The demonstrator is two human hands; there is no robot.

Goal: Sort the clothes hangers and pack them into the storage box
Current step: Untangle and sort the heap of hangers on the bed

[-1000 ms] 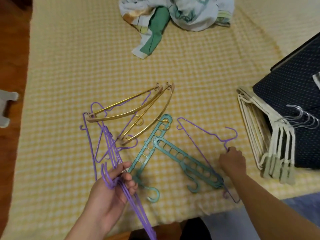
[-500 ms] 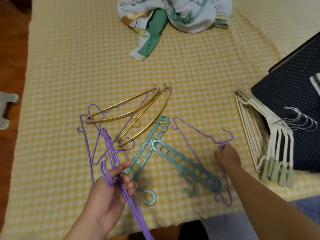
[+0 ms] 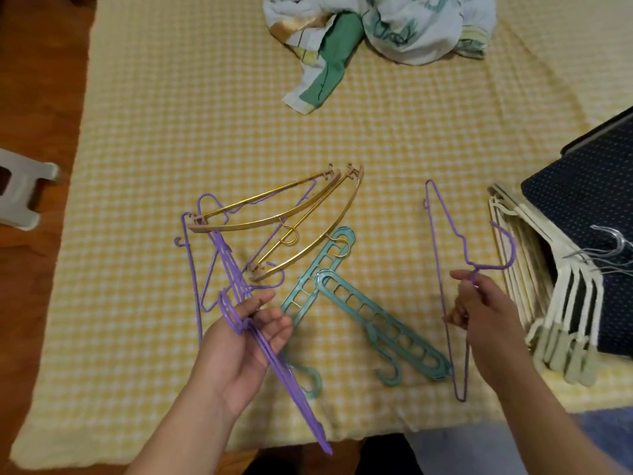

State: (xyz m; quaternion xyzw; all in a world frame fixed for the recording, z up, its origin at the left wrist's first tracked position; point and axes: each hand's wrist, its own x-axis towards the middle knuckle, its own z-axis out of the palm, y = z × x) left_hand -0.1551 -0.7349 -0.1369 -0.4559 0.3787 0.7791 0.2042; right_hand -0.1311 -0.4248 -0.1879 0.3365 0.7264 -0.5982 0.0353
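While the purple wire hangers are being gathered by colour, one purple wire hanger [image 3: 445,286] hangs lifted off the yellow checked blanket [image 3: 171,132], pinched at the base of its hook by the right hand [image 3: 479,310], whose fingers curl round the neck; holding it there seems meant to let the frame swing free of the others. The left hand [image 3: 246,341] grips a bundle of purple hangers [image 3: 274,365] at their hooks, thumb out and fingers wrapped over the wires, so the frames trail down toward the person's lap, likely so the next one can be added. More purple hangers [image 3: 205,269] lie tangled on the blanket just beyond that hand, partly under two gold hangers [image 3: 291,217]. Between the hands rest two teal multi-hole hangers [image 3: 376,323], crossing each other. To the right, a stack of cream hangers [image 3: 548,303] leans against the dark dotted storage box [image 3: 589,207], already grouped, I'd judge. Farther off sits a crumpled printed cloth [image 3: 394,25], and a grey stool [image 3: 20,190] stands on the floor to the left.
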